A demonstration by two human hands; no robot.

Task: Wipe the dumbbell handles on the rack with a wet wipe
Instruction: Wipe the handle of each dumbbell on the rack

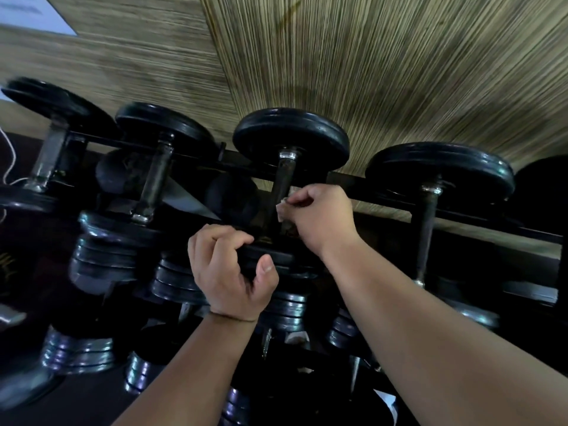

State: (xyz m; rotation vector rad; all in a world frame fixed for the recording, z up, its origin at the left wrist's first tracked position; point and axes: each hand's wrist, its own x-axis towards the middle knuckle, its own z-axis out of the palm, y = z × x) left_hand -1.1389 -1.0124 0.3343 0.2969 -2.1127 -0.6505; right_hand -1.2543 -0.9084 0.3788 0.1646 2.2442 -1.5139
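Several black dumbbells lie across the top tier of a dark rack [384, 192]. My right hand [319, 219] is closed around a small white wet wipe [281, 210] and presses it against the dark handle [281, 179] of the third dumbbell from the left, about midway along it. My left hand [227, 272] grips the near black plate [270, 256] of that same dumbbell, fingers curled over its edge and thumb underneath. The far plate [290, 136] stands against the wall.
Neighbouring handles sit at left [155, 176], far left [47, 158] and right [427, 229]. Lower tiers hold several more dumbbells with shiny plates [76, 352]. A striped wooden wall [368, 56] backs the rack. A white cord [9, 161] hangs at far left.
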